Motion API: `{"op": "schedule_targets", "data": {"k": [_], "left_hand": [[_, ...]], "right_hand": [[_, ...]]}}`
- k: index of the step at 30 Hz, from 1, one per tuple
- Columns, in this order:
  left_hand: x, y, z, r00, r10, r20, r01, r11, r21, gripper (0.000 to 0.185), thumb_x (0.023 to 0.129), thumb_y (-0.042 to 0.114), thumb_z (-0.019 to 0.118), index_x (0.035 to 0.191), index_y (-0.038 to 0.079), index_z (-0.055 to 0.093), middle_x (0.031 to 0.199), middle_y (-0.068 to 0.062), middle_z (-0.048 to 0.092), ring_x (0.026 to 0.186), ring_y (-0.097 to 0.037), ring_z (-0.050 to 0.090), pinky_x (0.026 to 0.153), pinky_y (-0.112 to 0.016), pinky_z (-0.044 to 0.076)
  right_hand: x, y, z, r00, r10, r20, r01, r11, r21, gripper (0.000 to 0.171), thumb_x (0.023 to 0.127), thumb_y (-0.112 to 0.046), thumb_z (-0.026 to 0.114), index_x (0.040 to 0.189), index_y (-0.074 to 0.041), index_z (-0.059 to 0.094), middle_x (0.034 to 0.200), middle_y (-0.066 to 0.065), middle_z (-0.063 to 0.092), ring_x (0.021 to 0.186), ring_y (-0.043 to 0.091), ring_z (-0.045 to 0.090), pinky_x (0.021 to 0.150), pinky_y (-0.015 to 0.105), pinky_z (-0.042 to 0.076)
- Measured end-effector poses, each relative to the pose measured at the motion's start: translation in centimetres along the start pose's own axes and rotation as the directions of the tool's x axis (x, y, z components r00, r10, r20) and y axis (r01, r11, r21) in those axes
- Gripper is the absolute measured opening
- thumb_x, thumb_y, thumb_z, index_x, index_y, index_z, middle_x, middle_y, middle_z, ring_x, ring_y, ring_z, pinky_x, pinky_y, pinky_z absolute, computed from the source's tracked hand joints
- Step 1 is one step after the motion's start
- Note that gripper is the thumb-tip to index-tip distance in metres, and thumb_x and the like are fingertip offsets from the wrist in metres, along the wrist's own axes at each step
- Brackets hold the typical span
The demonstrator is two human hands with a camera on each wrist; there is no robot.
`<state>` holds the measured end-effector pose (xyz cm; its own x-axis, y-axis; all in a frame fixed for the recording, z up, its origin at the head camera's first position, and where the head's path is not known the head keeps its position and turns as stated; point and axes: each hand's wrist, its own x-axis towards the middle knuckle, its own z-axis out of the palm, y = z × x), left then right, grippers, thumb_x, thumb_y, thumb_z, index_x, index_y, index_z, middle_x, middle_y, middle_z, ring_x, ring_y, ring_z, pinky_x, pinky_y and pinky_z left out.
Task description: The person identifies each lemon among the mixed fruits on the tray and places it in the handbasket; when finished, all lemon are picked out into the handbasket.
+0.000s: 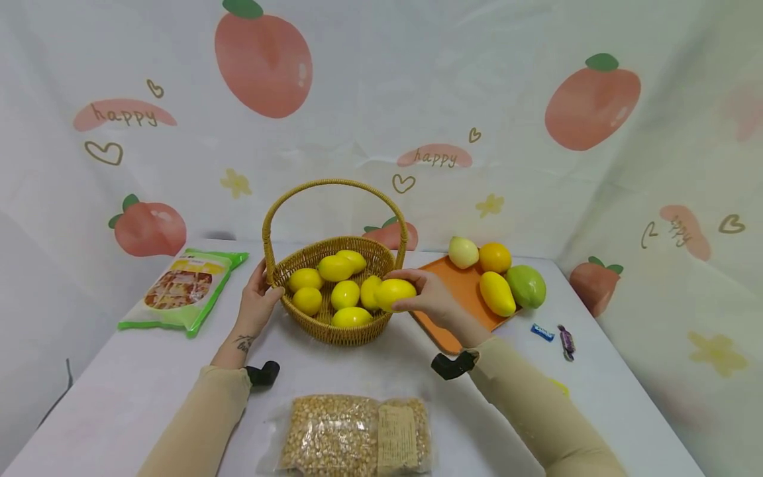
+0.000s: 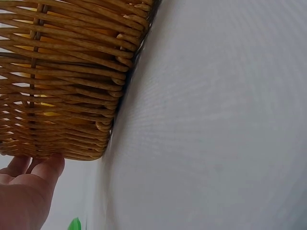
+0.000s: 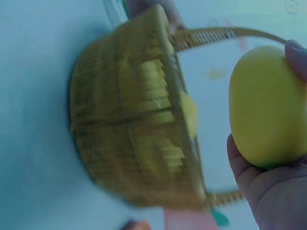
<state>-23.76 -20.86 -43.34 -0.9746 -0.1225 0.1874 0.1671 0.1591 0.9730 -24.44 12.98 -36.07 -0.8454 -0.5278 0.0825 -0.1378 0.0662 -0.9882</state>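
A wicker basket (image 1: 342, 336) with a tall arched handle stands on the white table, several yellow lemons (image 1: 346, 295) inside it. My left hand (image 1: 258, 301) holds the basket's left side, the thumb at the rim near the handle's foot. In the left wrist view, fingertips (image 2: 53, 165) meet the woven outer wall. Over the basket's right rim, my right hand (image 1: 430, 296) grips another lemon (image 1: 395, 295). Seen from the right wrist, this lemon (image 3: 266, 108) is a smooth oval with a greenish end, cradled between thumb and fingers, beside the basket's opening.
An orange tray (image 1: 444, 338) on the right bears a pale round fruit (image 1: 463, 252), an orange (image 1: 495, 257), a mango (image 1: 497, 294) and a green fruit (image 1: 527, 286). Two wrapped candies (image 1: 567, 342) lie nearby. A bag of corn kernels (image 1: 334, 434) is in front; a green-edged food packet (image 1: 181, 289) lies left.
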Motion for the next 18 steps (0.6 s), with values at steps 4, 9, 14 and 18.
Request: {"op": "schedule_targets", "data": {"k": [4,9,14,18], "left_hand": [[0.0,-0.2,0.0,1.0,0.008,-0.001,-0.008,1.0,-0.005,0.074,0.087,-0.001,0.046,0.15,0.011,0.009,0.143,-0.026,0.033,0.129,-0.034,0.036,0.079,-0.002,0.037],[-0.1,0.0,0.1,1.0,-0.013,0.011,0.013,1.0,0.0,0.074,0.088,0.0,0.046,0.15,0.013,0.007,0.146,-0.024,0.029,0.133,-0.032,0.033,0.08,-0.002,0.037],[-0.6,1.1,0.1,1.0,-0.024,0.018,0.025,1.0,-0.016,0.074,0.088,-0.001,0.046,0.15,0.011,0.008,0.147,-0.025,0.026,0.134,-0.035,0.031,0.077,-0.001,0.037],[-0.9,2.1,0.3,0.999,-0.044,0.016,0.044,0.999,-0.025,0.073,0.088,-0.003,0.046,0.15,0.009,0.008,0.147,-0.027,0.026,0.134,-0.035,0.031,0.077,-0.001,0.036]], "right_hand": [[1.7,0.3,2.6,0.999,0.012,0.039,-0.011,0.999,-0.035,0.055,0.072,0.003,0.071,0.124,0.006,0.053,0.124,0.018,0.056,0.096,0.016,0.055,0.081,0.026,0.049],[3.9,0.6,5.3,0.998,0.056,0.029,-0.052,0.991,-0.125,0.053,0.072,-0.001,0.074,0.122,-0.003,0.058,0.126,0.014,0.055,0.099,0.017,0.054,0.083,0.027,0.049],[5.4,0.8,7.2,0.997,0.065,0.032,-0.06,0.989,-0.135,0.053,0.074,-0.004,0.074,0.124,-0.005,0.057,0.128,0.011,0.054,0.108,0.021,0.053,0.091,0.031,0.047],[5.5,0.5,7.6,0.998,0.015,0.061,-0.009,0.995,-0.095,0.052,0.079,-0.003,0.068,0.128,0.001,0.051,0.132,0.018,0.052,0.123,0.029,0.047,0.105,0.035,0.036]]}}
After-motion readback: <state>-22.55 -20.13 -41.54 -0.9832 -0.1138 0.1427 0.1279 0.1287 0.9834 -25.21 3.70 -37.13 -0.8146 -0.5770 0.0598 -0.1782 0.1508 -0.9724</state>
